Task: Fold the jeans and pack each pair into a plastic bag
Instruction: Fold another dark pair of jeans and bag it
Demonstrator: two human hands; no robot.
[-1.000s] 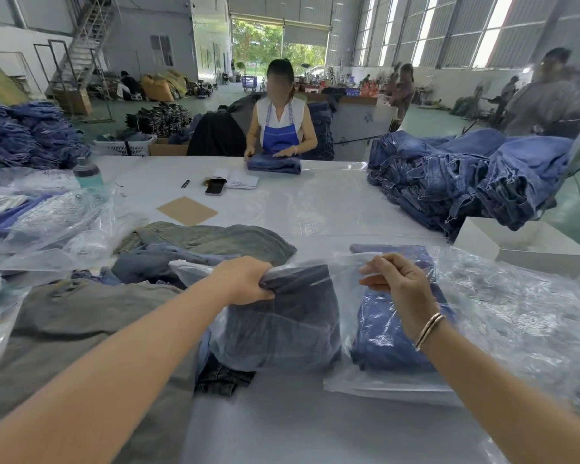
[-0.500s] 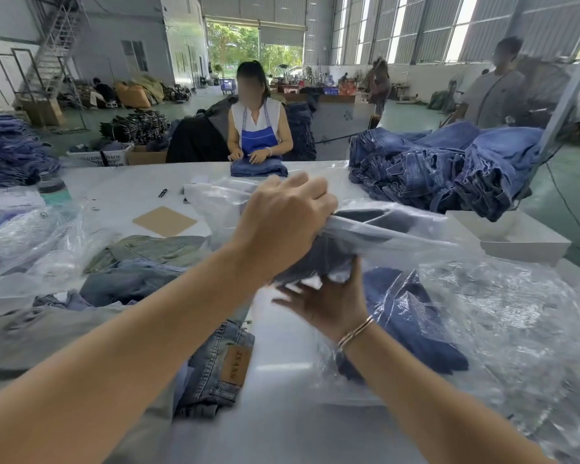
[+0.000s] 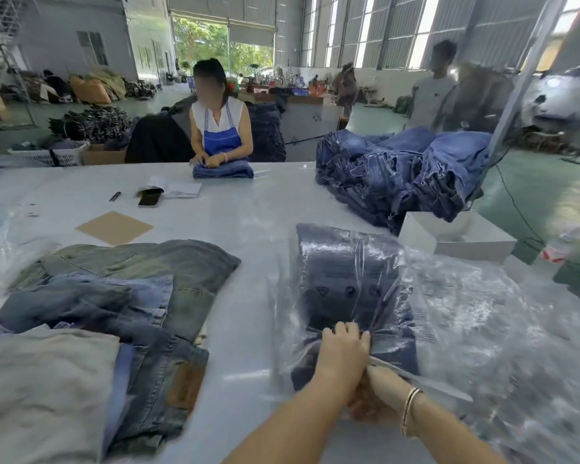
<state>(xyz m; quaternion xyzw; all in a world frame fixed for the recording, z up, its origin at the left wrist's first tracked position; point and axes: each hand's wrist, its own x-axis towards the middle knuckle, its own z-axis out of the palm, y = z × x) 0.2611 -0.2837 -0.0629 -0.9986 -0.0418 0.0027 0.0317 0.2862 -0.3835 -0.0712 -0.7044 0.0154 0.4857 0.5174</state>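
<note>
A folded dark blue pair of jeans lies inside a clear plastic bag on the white table, right of centre. My left hand sits on the bag's near end, fingers curled down into the plastic, which creases toward them. My right hand, with a bracelet on the wrist, is tucked just beside and under the left hand at the bag's open flap. Its fingers are mostly hidden by the flap's edge. Loose jeans in grey-green and blue are piled at the left.
A heap of blue jeans sits at the far right beside a white box. Clear bags spread out on the right. Cardboard, a phone and a pen lie mid-table. A person folds jeans opposite.
The bagged jeans were held up in the air and now lie flat on the table. Both hands have come down to the bag's near end.
</note>
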